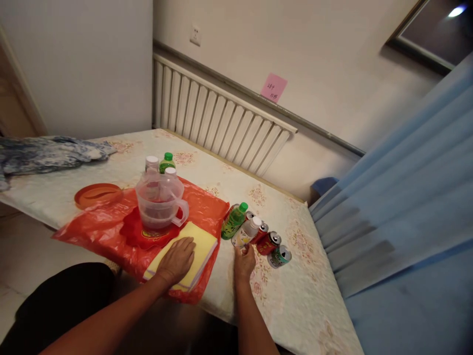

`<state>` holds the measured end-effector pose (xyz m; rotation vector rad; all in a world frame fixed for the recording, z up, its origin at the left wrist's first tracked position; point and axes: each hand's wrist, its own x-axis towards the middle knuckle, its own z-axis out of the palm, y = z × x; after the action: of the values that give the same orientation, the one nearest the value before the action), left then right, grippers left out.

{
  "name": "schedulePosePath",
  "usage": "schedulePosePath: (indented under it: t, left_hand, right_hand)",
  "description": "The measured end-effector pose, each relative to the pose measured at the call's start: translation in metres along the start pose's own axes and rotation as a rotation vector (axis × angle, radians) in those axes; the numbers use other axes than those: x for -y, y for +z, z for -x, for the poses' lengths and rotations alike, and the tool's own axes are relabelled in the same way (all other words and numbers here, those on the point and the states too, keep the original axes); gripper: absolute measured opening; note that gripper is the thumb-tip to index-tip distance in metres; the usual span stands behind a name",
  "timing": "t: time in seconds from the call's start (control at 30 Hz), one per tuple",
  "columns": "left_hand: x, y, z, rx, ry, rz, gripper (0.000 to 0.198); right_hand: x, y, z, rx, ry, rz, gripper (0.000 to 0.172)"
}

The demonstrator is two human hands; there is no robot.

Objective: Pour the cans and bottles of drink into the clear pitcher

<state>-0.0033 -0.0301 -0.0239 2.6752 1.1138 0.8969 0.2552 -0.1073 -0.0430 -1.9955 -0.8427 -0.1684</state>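
Note:
My left hand (178, 261) lies flat, palm down, on a yellow-covered pad (201, 240) with white edges. By the row of drinks, my right hand (244, 265) has its fingers at the lower part of a clear bottle (244, 235) with a white cap. Left of that bottle stands a green bottle (232, 222) with a green cap. Red cans (268, 242) and a green can (280, 256) line up to the right. Beyond the pad, a clear plastic measuring jug (157, 204) holding some liquid sits in a red scalloped dish (133, 234).
A red plastic bag (201, 199) lies spread under the dish and pad. An orange lid (96, 194) is at its left. Several capped bottles (167, 161) stand behind the jug. Crumpled patterned cloth (55, 155) covers the far left. A radiator (221, 118) and blue curtain (406, 197) border the floral-covered table.

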Motion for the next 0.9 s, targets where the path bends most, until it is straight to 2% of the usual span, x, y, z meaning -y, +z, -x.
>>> schedulePosePath:
  t: [0.2,0.33,0.47,0.57,0.7,0.73,0.9]
  left_hand:
    - [-0.002,-0.003,0.000,-0.008,0.002,0.020,0.027]
    - [-0.003,-0.001,0.002,0.015,-0.001,0.002,0.027]
    - [-0.004,-0.001,0.003,0.068,-0.016,0.016,0.026]
    - [-0.004,-0.006,0.000,0.133,-0.026,0.049,0.024]
    - [0.000,-0.012,-0.009,0.241,-0.029,0.090,0.016]
    - [0.001,-0.012,-0.010,0.259,-0.026,0.094,0.015]
    - [0.007,-0.010,-0.011,0.278,0.030,0.098,0.015]
  right_hand:
    - [0.002,-0.008,0.019,0.022,0.079,-0.035,0.043]
    - [0.005,-0.015,0.038,0.061,0.081,-0.051,0.043]
    - [0.010,-0.020,0.053,0.124,0.097,-0.085,0.043]
    - [0.024,-0.021,0.057,0.204,0.158,-0.175,0.042]
    - [0.066,-0.023,0.045,0.414,0.140,-0.329,0.036]
    - [0.081,-0.024,0.038,0.486,0.106,-0.355,0.035]
    - [0.168,-0.017,-0.014,0.620,-0.048,-0.443,0.035]
